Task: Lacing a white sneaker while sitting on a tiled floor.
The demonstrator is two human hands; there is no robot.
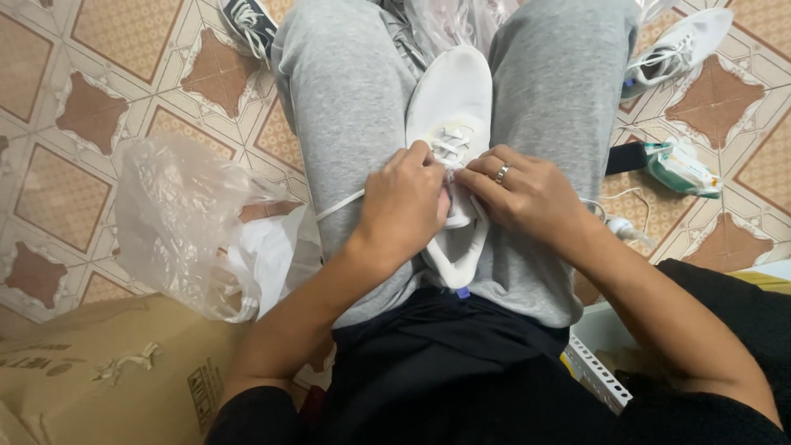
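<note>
A white sneaker (453, 95) lies between my thighs, toe pointing away from me, resting on my grey trousers. My left hand (404, 206) is pinched on its white shoelace (339, 203), whose loose end trails off to the left across my thigh. My right hand (523, 194), wearing a ring, grips the lace at the eyelets in the middle of the shoe. Both hands meet over the tongue and hide the lower lacing.
A clear plastic bag (185, 222) lies on the patterned tile floor at left, beside a brown cardboard box (107, 375). Another white sneaker (680, 45) lies at top right, a dark sneaker (247, 23) at top left, a green-and-white packet (684, 169) at right.
</note>
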